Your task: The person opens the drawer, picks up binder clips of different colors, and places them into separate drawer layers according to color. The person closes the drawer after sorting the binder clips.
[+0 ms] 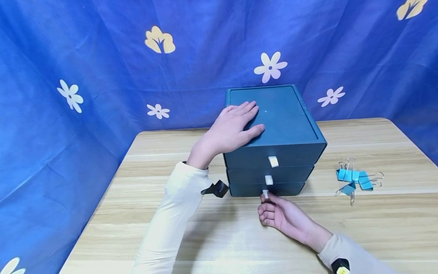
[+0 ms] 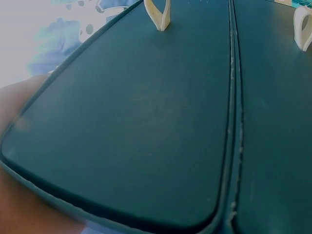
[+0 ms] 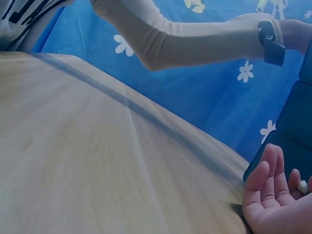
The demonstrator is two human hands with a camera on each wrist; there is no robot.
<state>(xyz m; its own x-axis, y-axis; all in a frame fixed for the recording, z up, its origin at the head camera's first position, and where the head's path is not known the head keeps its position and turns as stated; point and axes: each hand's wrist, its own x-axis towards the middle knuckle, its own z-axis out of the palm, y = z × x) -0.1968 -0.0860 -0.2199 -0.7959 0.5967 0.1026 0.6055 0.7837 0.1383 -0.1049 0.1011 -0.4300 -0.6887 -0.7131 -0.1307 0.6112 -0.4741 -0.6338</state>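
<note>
A dark teal drawer box [image 1: 280, 114] with three stacked drawers stands on the table, each drawer front bearing a white pull tab. My left hand [image 1: 234, 127] lies flat on its top near the left edge, fingers straight and thumb spread. At the bottom drawer, my right hand [image 1: 287, 219] pinches the lowest pull tab [image 1: 265, 193] between thumb and forefinger, the other fingers curled. In the right wrist view a bit of the white tab [image 3: 302, 187] shows between the fingertips. The upper tabs [image 1: 273, 161] hang free. All the drawers look closed.
Several blue binder clips [image 1: 349, 176] lie in a group on the table to the right of the box. The wooden table [image 1: 137, 213] runs back to a blue curtain [image 1: 205, 57] with flower prints, close behind the box.
</note>
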